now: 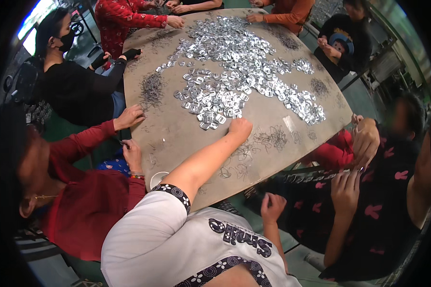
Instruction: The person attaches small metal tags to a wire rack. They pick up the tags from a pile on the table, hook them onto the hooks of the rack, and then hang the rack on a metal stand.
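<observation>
My left hand [240, 128] reaches over the table, its fingers curled and closed at the near edge of a large heap of silver metal buckles [220, 98]. The fingertips are turned away, so I cannot make out what they hold. Beside the table's near edge, my right hand [273, 207] is low and close to my body, fingers curled in; anything inside it is hidden. Thin dark bent wire pieces [273, 138] lie scattered just right of my left hand, with more loose wire rings [237, 170] below my forearm.
People sit around the brown table [177, 143]. On the left, a red-sleeved person's hand [130, 116] rests on its edge; on the right, another person's hands [347, 189] are close by. A white cup [158, 179] stands near my left arm. Wire piles [152, 88] lie further out.
</observation>
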The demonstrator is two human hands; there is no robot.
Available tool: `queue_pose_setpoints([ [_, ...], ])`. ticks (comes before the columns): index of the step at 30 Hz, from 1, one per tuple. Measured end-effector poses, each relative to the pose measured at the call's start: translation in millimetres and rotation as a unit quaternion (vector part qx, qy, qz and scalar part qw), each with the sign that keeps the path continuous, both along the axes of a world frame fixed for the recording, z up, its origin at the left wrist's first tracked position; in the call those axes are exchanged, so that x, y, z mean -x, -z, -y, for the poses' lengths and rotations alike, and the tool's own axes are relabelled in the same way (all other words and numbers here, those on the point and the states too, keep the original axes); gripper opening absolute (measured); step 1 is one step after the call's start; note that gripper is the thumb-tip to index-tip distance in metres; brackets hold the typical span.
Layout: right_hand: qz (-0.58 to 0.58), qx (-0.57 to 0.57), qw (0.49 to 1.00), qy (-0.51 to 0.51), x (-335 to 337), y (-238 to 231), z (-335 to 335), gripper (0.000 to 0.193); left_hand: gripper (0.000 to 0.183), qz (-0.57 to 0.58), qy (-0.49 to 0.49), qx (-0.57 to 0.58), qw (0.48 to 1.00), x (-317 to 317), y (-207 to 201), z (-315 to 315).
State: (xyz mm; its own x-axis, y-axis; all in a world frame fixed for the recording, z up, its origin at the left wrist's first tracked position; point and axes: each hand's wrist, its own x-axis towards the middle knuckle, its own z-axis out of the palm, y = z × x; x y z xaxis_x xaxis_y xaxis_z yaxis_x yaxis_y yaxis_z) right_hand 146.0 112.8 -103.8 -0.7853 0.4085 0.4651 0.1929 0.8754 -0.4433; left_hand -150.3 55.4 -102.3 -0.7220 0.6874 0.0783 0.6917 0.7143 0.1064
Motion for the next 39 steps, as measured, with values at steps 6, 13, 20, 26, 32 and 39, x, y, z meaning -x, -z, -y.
queue_pose_setpoints([
  [6, -0.038, 0.114, 0.989, -0.092, 77.7, -9.8, -8.4, 0.004, 0.012, 0.029, -0.045, 0.003, 0.999, 7.8, 15.7, -8.6],
  [13, -0.067, 0.177, 0.978, -0.089, 117.2, -1.8, -20.5, 0.004, 0.010, 0.048, -0.054, -0.069, 0.995, 18.0, 21.0, 33.3],
  [20, -0.051, 0.282, 0.955, -0.070, 149.1, -2.0, -18.0, 0.010, 0.012, 0.006, 0.078, -0.148, 0.986, 20.9, 18.3, 42.4],
  [26, 0.023, 0.351, 0.928, -0.123, 177.9, -0.6, -13.6, 0.016, 0.013, -0.091, 0.126, 0.005, 0.988, 15.9, 15.1, 31.0],
  [32, -0.005, 0.523, 0.837, -0.162, 217.2, -14.0, -15.5, 0.037, 0.008, -0.102, 0.022, -0.016, 0.994, -3.5, 22.6, 34.2],
  [39, 0.093, 0.301, 0.946, -0.081, 274.5, 22.4, -41.3, 0.042, 0.010, 0.103, -0.122, -0.040, 0.986, -28.1, 0.2, 61.4],
])
